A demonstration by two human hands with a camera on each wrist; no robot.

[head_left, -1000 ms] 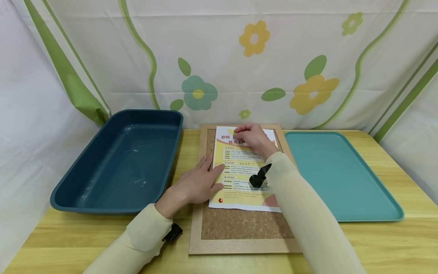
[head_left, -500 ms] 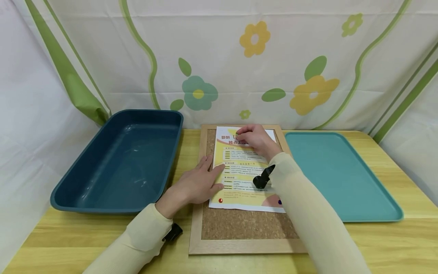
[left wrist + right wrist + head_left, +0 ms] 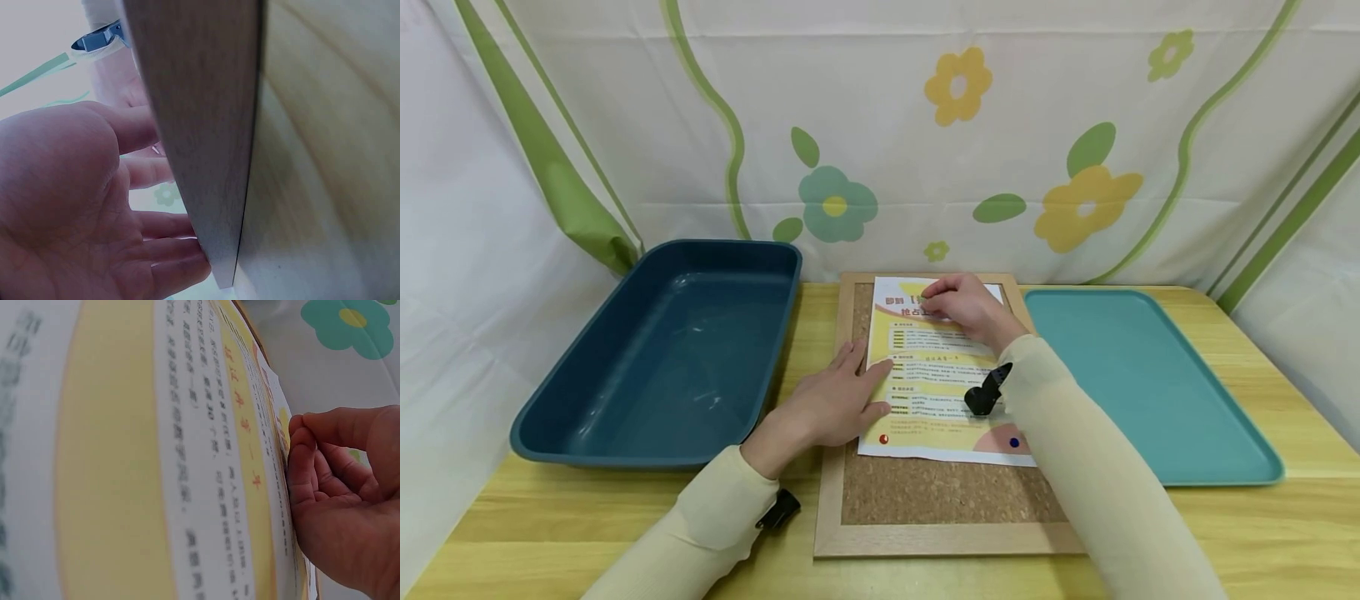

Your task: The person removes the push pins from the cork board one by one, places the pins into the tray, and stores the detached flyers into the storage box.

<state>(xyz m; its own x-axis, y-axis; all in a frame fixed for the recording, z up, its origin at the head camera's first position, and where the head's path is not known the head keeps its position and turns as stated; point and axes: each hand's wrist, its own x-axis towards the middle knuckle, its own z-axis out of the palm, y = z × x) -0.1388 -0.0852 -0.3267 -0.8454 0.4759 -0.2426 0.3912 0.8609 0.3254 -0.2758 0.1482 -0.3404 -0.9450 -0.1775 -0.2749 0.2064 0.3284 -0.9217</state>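
Observation:
A printed poster (image 3: 936,398) lies on a wood-framed corkboard (image 3: 925,496). A red pushpin (image 3: 883,439) sits at its lower left corner and a blue pushpin (image 3: 1014,442) at its lower right. My left hand (image 3: 827,404) rests across the board's left edge, fingers spread, fingertips on the poster's margin; the left wrist view shows its palm beside the wooden frame (image 3: 200,125). Over the poster's heading, my right hand (image 3: 966,308) pinches a small greenish pin between thumb and forefinger. The fingertips (image 3: 299,422) mostly hide it in the right wrist view.
To the left stands a deep dark blue tub (image 3: 782,333), its rim close to my left hand. A flat teal tray (image 3: 1165,392) lies right of the board. Behind the wooden table (image 3: 760,567) hangs a flowered curtain (image 3: 910,167).
My right hand has shifted slightly right along the poster's heading, and its forearm has swung right, uncovering the blue pushpin. My left hand has stayed in place.

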